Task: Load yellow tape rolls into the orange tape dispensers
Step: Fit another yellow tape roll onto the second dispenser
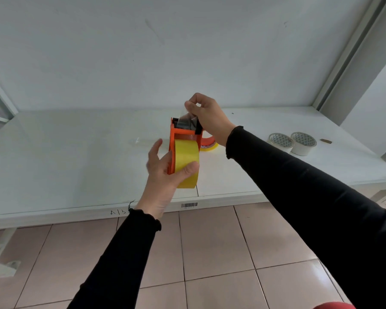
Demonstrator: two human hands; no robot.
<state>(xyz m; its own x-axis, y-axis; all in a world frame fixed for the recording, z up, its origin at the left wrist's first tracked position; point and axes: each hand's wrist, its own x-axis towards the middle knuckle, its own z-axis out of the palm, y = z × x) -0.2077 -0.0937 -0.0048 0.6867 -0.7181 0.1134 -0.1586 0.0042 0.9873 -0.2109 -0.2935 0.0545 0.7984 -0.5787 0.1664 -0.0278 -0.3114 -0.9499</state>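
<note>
An orange tape dispenser (176,134) is held up above the white shelf, with a yellow tape roll (186,159) seated in its frame. My left hand (165,172) grips the roll and the dispenser's lower end, thumb pressed on the yellow face. My right hand (206,117) is at the dispenser's top, its fingertips pinched on the clear loose end of the tape near the toothed cutter. Behind the dispenser a second yellow tape roll (208,147) lies flat on the shelf, partly hidden, with something orange on top of it.
The white shelf (76,157) runs wide at waist height with a wall behind. Two white tape rolls (292,142) lie at the right, next to a small brown object (326,141). A clear scrap (138,141) lies left of the dispenser. Slanted metal struts stand at the right. Pink floor tiles below.
</note>
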